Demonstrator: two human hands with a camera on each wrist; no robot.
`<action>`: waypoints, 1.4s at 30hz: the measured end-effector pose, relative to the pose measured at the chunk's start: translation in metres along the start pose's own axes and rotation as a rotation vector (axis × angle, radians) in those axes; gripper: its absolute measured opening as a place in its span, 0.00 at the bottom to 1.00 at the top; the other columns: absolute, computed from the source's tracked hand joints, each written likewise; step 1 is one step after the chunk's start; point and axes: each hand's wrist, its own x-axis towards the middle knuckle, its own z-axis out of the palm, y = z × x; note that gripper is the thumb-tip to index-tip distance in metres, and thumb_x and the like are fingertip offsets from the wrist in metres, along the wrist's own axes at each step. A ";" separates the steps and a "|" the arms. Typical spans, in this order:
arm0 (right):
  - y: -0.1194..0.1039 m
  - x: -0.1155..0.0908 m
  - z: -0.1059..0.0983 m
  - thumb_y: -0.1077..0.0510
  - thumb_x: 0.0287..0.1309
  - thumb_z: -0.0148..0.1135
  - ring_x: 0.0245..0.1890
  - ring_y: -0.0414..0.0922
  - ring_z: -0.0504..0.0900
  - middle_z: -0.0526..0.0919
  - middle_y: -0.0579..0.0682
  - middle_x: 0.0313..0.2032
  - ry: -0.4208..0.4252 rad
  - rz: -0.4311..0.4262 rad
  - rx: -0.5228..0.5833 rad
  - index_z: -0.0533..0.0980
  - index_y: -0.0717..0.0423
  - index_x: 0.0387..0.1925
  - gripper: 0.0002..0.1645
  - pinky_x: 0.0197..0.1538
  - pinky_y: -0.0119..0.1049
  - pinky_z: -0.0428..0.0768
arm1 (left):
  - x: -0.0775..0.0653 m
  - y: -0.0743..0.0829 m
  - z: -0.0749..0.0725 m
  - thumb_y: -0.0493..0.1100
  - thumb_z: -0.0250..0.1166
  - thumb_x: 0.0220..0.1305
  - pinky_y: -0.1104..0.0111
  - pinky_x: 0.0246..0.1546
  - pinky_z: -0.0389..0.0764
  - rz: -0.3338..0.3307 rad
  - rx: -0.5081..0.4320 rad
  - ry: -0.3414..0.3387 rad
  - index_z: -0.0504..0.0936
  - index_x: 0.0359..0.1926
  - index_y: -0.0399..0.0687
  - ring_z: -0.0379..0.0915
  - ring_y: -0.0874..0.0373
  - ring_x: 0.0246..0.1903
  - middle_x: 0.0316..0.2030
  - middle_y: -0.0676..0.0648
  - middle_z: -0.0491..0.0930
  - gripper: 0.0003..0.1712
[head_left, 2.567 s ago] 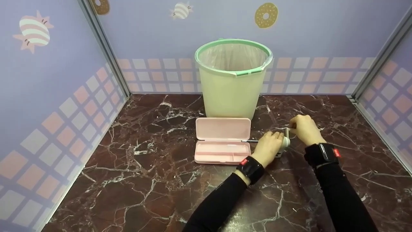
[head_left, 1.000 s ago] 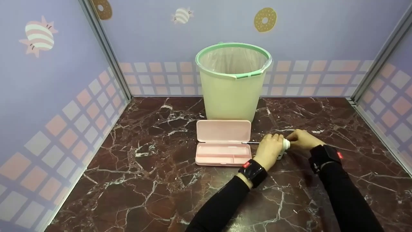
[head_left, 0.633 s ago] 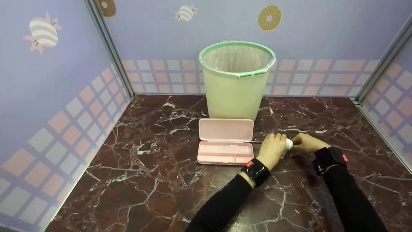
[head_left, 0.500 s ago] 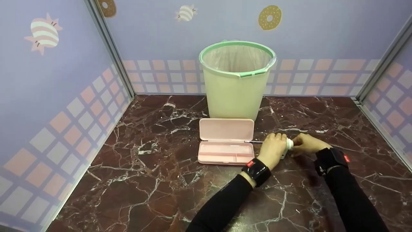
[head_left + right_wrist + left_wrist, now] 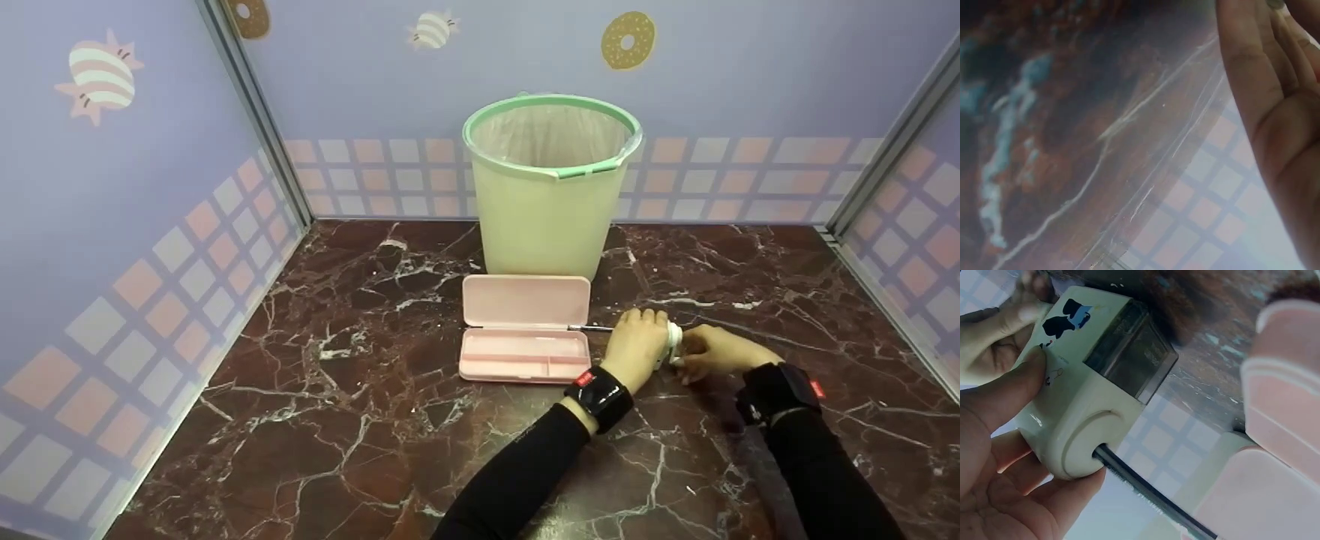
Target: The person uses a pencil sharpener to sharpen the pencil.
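My left hand (image 5: 636, 349) grips a white hand-crank pencil sharpener (image 5: 1081, 371) around its body, thumb on the side with dark cartoon prints. A dark pencil (image 5: 1151, 486) sticks out of the round port at its front, pointing toward the pink pencil case. The smoky clear shavings drawer (image 5: 1137, 357) shows in the left wrist view. At the sharpener's other end, my right hand (image 5: 724, 351) pinches the crank handle (image 5: 677, 361), which hangs low. In the right wrist view the right hand's curled fingers (image 5: 1252, 67) fill the right edge; the sharpener is mostly out of that view.
An open pink pencil case (image 5: 525, 354) lies left of the sharpener, its lid (image 5: 526, 301) leaning back. Behind it stands a pale green bin (image 5: 551, 217) with a clear liner. Patterned walls enclose the dark marbled table (image 5: 337, 420).
The right hand has gone from above the sharpener's end down to its lower side, the crank handle turning from up to down. The left hand, sharpener and pencil stay nearly in place.
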 end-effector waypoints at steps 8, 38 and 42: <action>-0.010 -0.007 0.003 0.68 0.62 0.59 0.26 0.48 0.88 0.85 0.65 0.29 0.003 -0.037 -0.074 0.75 0.73 0.34 0.06 0.32 0.42 0.87 | 0.003 -0.001 -0.003 0.46 0.59 0.66 0.75 0.53 0.76 -0.004 -0.021 -0.039 0.79 0.57 0.55 0.77 0.64 0.44 0.46 0.57 0.82 0.18; -0.053 -0.028 -0.025 0.62 0.63 0.62 0.29 0.38 0.85 0.88 0.54 0.30 0.177 -0.115 -0.254 0.79 0.62 0.36 0.05 0.35 0.35 0.84 | 0.004 -0.006 0.000 0.46 0.59 0.66 0.76 0.46 0.77 0.065 -0.011 -0.019 0.80 0.49 0.57 0.77 0.64 0.41 0.42 0.59 0.82 0.12; -0.052 -0.028 -0.024 0.64 0.62 0.62 0.28 0.34 0.84 0.88 0.49 0.30 0.228 -0.123 -0.265 0.80 0.60 0.36 0.03 0.34 0.35 0.83 | 0.004 -0.007 0.001 0.46 0.59 0.66 0.76 0.47 0.77 0.078 -0.016 -0.005 0.81 0.49 0.57 0.78 0.64 0.40 0.42 0.59 0.83 0.12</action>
